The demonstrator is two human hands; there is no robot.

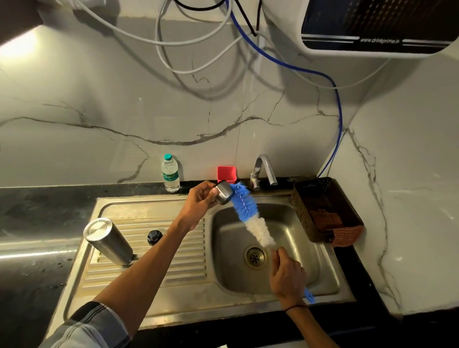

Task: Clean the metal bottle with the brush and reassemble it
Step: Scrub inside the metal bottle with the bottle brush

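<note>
My left hand (202, 197) grips a small steel cap (224, 193) above the back edge of the sink basin (321, 257). My right hand (288, 276) holds the handle of a long bottle brush (248, 213) with blue and white bristles. The brush's blue tip touches the cap's open side. The steel bottle body (107, 241) stands upside down on the ribbed drainboard (147, 272) at the left. A small black inner lid (154, 237) lies on the drainboard beside it.
A tap (263, 172) stands behind the basin, with a red plastic cup (226, 173) and a clear water bottle (170, 176) to its left. A brown woven basket (326, 211) with a cloth sits right of the sink. Cables hang on the marble wall.
</note>
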